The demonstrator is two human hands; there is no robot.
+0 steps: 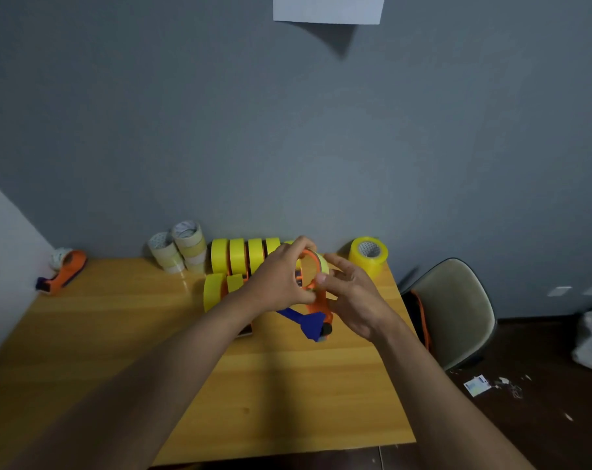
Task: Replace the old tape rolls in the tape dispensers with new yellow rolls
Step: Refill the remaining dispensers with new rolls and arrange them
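Above the wooden table (118,351) I hold an orange tape dispenser (318,300) with a blue handle end pointing down toward me. A yellow roll (321,264) sits in its round frame. My left hand (277,279) grips the frame and roll from the left, fingers curled over the top. My right hand (352,296) pinches the roll's right edge with thumb and fingers. Behind my hands stand several new yellow rolls (240,256) on edge in rows. A second orange dispenser (65,271) holding a pale roll lies at the table's far left.
Pale used rolls (179,247) are stacked at the back by the grey wall. A fat yellow roll (369,256) stands at the back right corner. A beige chair (454,310) is right of the table; paper scraps (477,385) litter the dark floor.
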